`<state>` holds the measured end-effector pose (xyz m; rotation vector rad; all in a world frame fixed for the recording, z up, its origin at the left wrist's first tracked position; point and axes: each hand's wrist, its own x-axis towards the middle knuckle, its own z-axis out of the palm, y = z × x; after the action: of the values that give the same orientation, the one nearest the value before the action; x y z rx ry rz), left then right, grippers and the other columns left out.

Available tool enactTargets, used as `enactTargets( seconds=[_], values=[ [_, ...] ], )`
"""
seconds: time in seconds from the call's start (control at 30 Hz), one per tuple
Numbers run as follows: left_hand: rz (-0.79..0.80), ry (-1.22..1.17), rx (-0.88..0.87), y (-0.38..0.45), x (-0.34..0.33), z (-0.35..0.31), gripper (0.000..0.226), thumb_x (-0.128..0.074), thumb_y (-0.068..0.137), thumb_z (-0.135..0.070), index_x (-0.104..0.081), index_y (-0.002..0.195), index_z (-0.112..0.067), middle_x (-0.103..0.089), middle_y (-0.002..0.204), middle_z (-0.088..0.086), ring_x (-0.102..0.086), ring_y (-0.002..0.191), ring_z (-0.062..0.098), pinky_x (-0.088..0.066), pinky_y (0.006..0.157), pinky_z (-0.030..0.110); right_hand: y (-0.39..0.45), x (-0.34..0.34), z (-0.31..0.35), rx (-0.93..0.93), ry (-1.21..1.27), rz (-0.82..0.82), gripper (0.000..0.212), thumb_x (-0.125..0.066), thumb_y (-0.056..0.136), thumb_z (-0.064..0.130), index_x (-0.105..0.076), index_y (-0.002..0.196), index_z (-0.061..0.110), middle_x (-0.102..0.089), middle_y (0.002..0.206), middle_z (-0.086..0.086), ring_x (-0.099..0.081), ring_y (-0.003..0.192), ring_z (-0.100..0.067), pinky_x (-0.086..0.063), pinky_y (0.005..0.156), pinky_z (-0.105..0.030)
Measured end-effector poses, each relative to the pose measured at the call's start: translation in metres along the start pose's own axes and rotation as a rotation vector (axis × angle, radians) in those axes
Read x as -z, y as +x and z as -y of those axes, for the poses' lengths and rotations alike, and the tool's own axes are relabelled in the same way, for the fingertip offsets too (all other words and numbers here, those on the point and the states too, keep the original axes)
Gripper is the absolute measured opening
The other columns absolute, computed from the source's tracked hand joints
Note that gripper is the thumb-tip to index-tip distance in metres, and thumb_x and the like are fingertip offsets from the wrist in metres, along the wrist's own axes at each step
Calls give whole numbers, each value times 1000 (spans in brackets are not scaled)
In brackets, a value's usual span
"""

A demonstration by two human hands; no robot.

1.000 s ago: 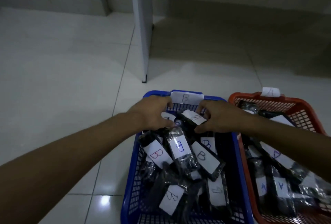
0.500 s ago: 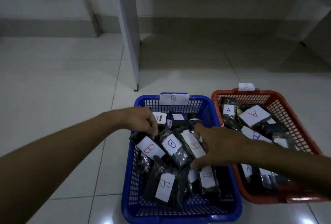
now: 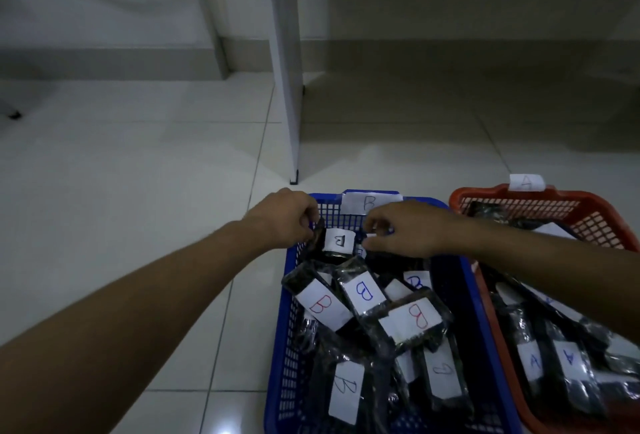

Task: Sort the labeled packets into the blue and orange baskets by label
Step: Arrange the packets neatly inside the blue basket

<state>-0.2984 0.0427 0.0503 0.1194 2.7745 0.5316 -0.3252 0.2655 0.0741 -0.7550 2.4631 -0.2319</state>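
The left hand (image 3: 284, 217) pinches a B packet (image 3: 334, 243) at the far end of the blue basket (image 3: 460, 281); the right hand (image 3: 405, 229) curls beside it, its grip unclear. More B packets fill that basket, the orange basket (image 3: 595, 211) of A packets sits alongside, and a white table leg (image 3: 285, 87) stands beyond.

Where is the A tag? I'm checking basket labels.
In the head view, the A tag sits at right, on the orange basket's far rim, beside the blue basket.

We see both hands now back at far end of blue basket (image 3: 483, 298). Left hand (image 3: 285, 217) lifts from red-B packet (image 3: 320, 303), now pinches upright black packet (image 3: 334, 243) at far wall. Right hand (image 3: 407, 227) off middle pile, fingers curled beside that packet. View tilts up; more floor visible.
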Motion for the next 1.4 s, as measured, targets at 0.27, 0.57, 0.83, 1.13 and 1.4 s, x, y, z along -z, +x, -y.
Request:
enactTargets(
  seconds=[0.27, 0.57, 0.83, 1.13, 1.4],
  values=[
    [27, -28, 69, 8, -9, 8, 26, -72, 82, -20, -63, 106, -25, -73, 99, -3, -65, 94, 14, -57, 83, 36, 58, -33, 0, -43, 214, 84, 52, -57, 95, 48, -49, 140, 22, -59, 125, 3, -55, 110, -17, -38, 86, -25],
    [10, 367, 46, 11, -20, -2, 60, -74, 72, -55, -52, 122, -30, -52, 117, 9, -48, 108, 25, -42, 91, 35, 25, 2, -7, 37, 307, 235, 9, -63, 95, 32, -70, 98, 28, -69, 97, 10, -63, 93, -9, -45, 80, -24],
    [43, 351, -86, 13, -25, 2, 53, -71, 78, -47, -51, 126, -34, -62, 113, 0, -41, 113, 21, -31, 88, 33, -12, 4, -5, -5, 59, 638, 23, -49, 102, 24, -71, 108, 23, -70, 110, 3, -64, 107, -24, -50, 97, -43],
    [38, 205, -51, 4, -19, 9, 47, -75, 78, -40, -58, 121, -30, -49, 112, 4, -51, 107, 21, -45, 83, 29, -8, -19, -6, -184, -112, -64, 44, -62, 82, 67, -56, 89, 23, -62, 86, 6, -59, 77, -12, -51, 67, -32],
    [-86, 147, -123, 8, -12, 10, 34, -74, 80, -25, -60, 110, -16, -62, 113, 3, -54, 94, 14, -44, 76, 26, 1, -30, -1, -267, -36, -74, 65, -71, 77, 58, -48, 125, 20, -58, 105, 1, -58, 89, -18, -53, 75, -32]
  ],
)
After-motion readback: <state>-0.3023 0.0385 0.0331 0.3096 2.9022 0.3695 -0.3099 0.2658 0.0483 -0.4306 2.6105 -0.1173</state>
